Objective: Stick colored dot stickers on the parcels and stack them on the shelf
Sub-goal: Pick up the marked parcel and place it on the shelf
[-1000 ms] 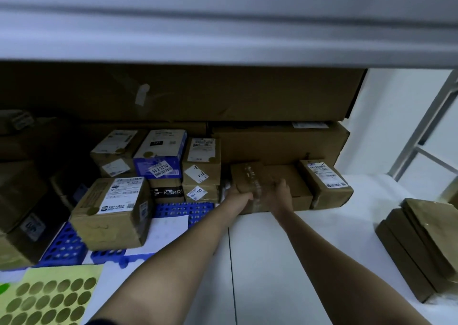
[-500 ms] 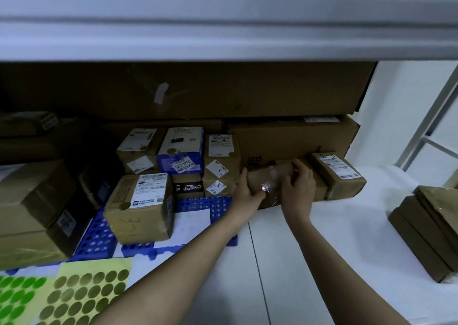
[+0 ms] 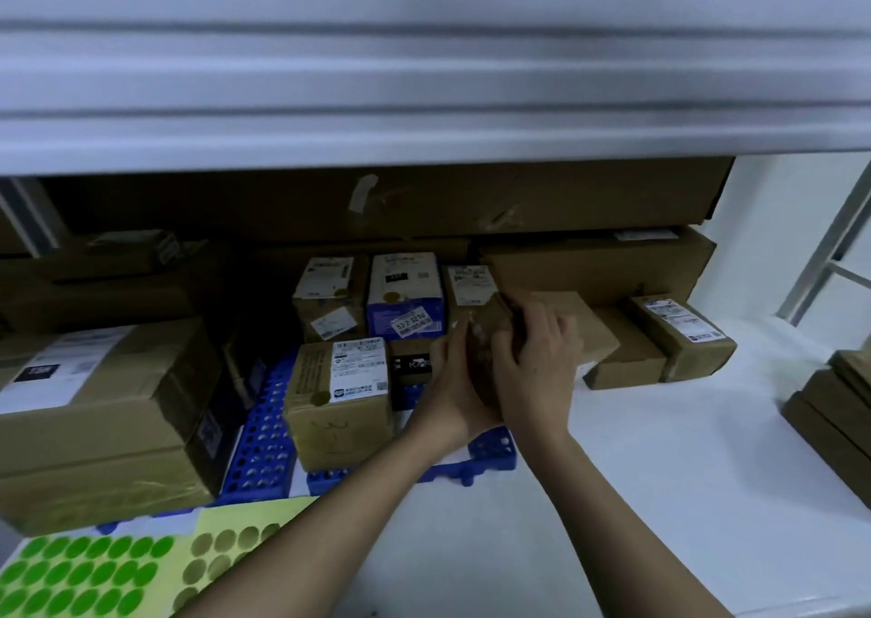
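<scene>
Lifting, head view: both hands have drawn a small brown parcel (image 3: 490,335) off the far row and nearer, tilted on end. Left hand (image 3: 452,382) and right hand (image 3: 537,372) fingers wrap it. Apparently unstickered; the sticker sheets (image 3: 94,575) lie near left on the table (image 3: 636,499).

A white shelf (image 3: 660,499) carries a blue perforated mat (image 3: 264,448) at left, sticker sheets (image 3: 94,575) at the near edge. Flat brown boxes (image 3: 631,358) lie directly on it farther back, and a stack (image 3: 834,410) sits at right.
</scene>
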A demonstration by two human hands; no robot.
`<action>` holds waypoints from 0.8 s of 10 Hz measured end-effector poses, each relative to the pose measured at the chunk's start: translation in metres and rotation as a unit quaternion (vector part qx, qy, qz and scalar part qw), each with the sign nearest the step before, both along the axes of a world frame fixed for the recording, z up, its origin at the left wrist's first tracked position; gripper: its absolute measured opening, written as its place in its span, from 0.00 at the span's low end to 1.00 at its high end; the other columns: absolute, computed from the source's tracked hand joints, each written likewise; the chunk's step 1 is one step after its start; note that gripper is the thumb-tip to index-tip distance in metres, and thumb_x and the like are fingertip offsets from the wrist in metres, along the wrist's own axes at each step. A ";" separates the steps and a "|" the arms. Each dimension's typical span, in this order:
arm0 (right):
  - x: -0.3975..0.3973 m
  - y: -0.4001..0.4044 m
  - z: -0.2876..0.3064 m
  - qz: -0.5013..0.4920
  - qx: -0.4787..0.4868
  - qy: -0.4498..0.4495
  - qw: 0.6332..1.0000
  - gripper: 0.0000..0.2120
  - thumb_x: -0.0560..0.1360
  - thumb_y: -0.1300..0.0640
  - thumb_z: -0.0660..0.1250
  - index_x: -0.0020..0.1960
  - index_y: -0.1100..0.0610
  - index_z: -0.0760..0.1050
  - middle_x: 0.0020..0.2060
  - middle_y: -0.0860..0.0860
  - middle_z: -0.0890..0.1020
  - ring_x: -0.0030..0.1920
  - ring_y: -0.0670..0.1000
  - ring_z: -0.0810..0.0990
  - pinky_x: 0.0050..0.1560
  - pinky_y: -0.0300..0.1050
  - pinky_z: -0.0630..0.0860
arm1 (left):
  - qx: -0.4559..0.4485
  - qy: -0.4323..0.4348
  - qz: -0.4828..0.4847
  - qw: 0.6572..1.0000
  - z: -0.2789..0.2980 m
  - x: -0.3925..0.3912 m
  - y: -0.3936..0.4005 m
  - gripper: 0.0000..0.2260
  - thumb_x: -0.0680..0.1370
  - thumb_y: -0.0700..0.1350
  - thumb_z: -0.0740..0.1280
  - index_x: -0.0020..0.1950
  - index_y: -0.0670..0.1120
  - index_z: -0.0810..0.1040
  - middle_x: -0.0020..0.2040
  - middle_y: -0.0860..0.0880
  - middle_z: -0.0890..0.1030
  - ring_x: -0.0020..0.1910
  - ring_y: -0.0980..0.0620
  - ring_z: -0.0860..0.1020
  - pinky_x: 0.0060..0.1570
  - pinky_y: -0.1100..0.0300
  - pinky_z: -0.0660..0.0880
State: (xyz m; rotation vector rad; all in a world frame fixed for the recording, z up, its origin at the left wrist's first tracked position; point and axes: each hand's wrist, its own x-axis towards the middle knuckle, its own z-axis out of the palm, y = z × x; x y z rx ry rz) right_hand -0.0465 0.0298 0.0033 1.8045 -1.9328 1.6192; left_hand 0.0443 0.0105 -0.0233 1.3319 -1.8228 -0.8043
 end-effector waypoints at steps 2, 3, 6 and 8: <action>0.039 0.000 0.003 0.117 -0.036 -0.048 0.991 0.18 0.78 0.46 0.54 0.63 0.50 0.72 0.55 0.44 0.75 0.56 0.44 0.70 0.55 0.42 0.70 | -0.004 0.088 0.052 0.995 0.005 0.049 0.003 0.42 0.63 0.48 0.79 0.71 0.54 0.60 0.68 0.53 0.64 0.60 0.58 0.69 0.47 0.78 0.67; 0.042 -0.004 0.003 0.115 -0.062 -0.098 0.987 0.21 0.77 0.42 0.54 0.64 0.50 0.70 0.54 0.42 0.71 0.55 0.42 0.70 0.54 0.39 0.68 | 0.027 0.202 0.072 0.976 0.011 0.070 0.007 0.38 0.63 0.45 0.80 0.67 0.57 0.62 0.60 0.58 0.67 0.57 0.61 0.69 0.49 0.74 0.70; 0.014 -0.018 -0.005 0.099 0.077 -0.359 0.925 0.26 0.81 0.47 0.58 0.76 0.52 0.56 0.70 0.49 0.66 0.64 0.44 0.67 0.55 0.34 0.67 | 0.193 0.409 0.046 0.891 0.014 0.126 0.019 0.36 0.63 0.54 0.73 0.70 0.52 0.66 0.60 0.46 0.78 0.55 0.46 0.80 0.49 0.50 0.80; 0.014 -0.017 -0.011 0.268 0.186 -0.472 0.819 0.36 0.73 0.36 0.64 0.75 0.47 0.55 0.65 0.49 0.72 0.58 0.50 0.75 0.48 0.42 0.75 | 0.248 0.482 0.022 0.840 0.013 0.122 0.023 0.27 0.68 0.56 0.68 0.66 0.52 0.70 0.59 0.44 0.80 0.53 0.42 0.82 0.50 0.48 0.79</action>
